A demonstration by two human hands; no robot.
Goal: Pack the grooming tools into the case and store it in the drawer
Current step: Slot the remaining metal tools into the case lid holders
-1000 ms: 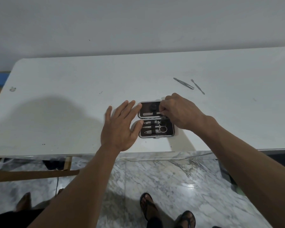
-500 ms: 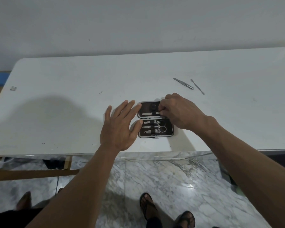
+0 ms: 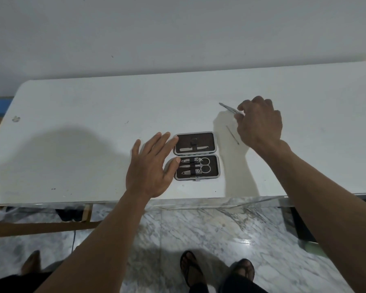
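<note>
White table (image 3: 93, 115) carries the open case (image 3: 196, 155); the left hand (image 3: 150, 168), spread flat, steadies its edge while the right hand (image 3: 260, 121) pinches tweezers (image 3: 228, 107) for packing.

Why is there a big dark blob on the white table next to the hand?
Head view: the blob is a soft shadow on the white table, left of the left hand; a paler shadow falls under the right hand, so light comes from above and behind. Glare shines on the marble floor, and the table's far edge bends from the wide lens.
</note>
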